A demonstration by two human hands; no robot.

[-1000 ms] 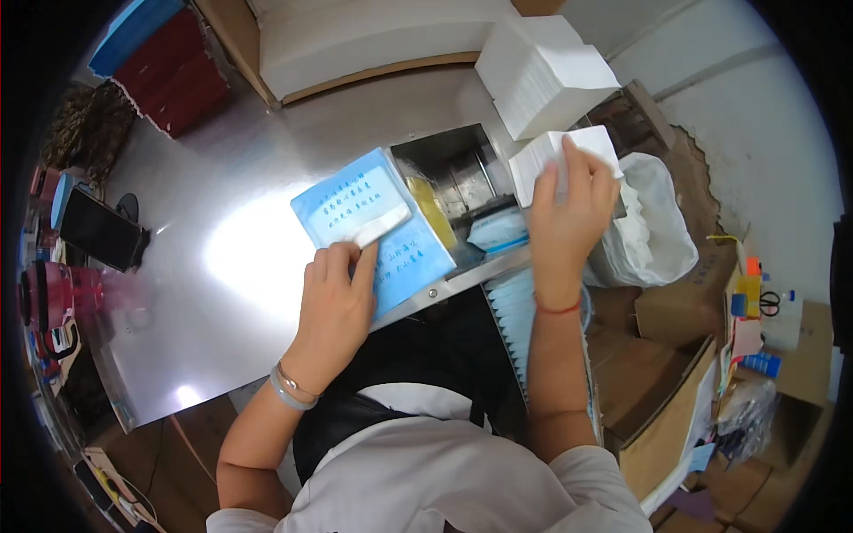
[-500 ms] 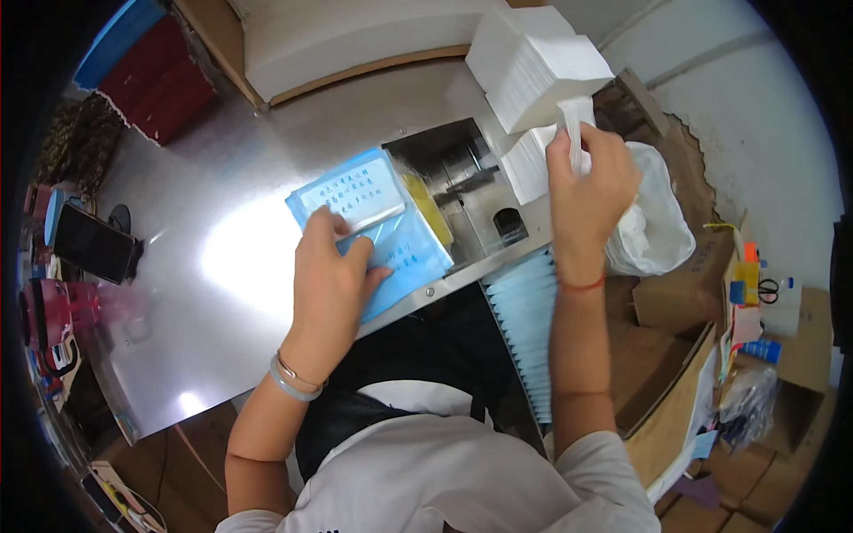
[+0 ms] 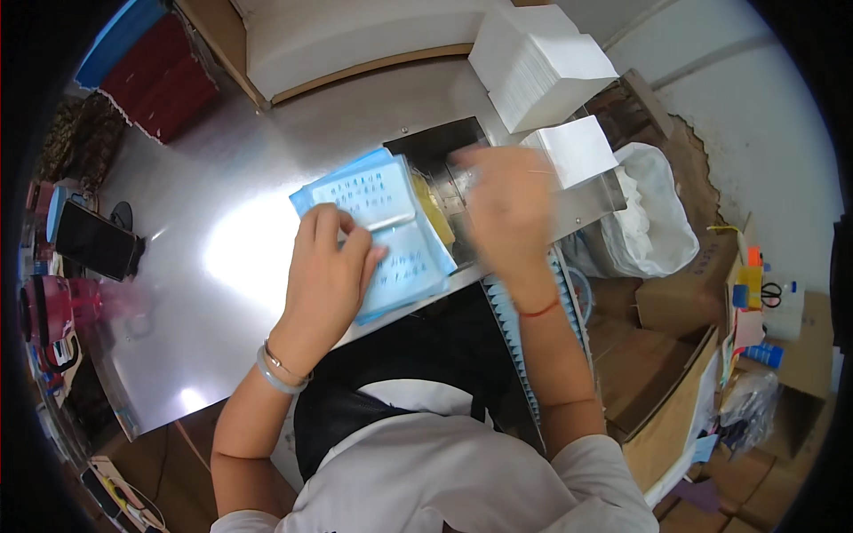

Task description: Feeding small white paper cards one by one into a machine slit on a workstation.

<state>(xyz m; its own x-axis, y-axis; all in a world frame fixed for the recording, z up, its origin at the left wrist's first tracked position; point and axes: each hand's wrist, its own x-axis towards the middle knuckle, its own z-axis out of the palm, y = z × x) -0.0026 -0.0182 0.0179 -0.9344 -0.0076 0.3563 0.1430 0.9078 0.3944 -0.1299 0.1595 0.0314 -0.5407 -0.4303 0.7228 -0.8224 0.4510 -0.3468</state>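
Observation:
A pale blue plastic bag (image 3: 409, 258) with blue printing lies near the front edge of the metal table (image 3: 222, 338), on top of more blue bags. My left hand (image 3: 327, 258) rests on it, fingers curled and pinching the bag near its middle fold. Just right of the bag, above the dark recess (image 3: 435, 138) in the tabletop, my right hand (image 3: 511, 209) is smeared by motion, so its fingers and anything in them cannot be made out. A yellow piece (image 3: 435, 213) shows between the bag and the recess.
Folded white sheets stand in a tall stack (image 3: 542, 75), with a lower white stack (image 3: 573, 153) beside it. A white-lined bin (image 3: 657, 213) is at the right. A phone (image 3: 96, 242) and a pink container (image 3: 67, 306) sit far left. Pleated blue material (image 3: 524, 342) hangs below the edge.
My right hand has moved left from the white stack to beside the bag; the white folded sheets it held no longer show. The printed bag sheet has shifted slightly right under my left hand.

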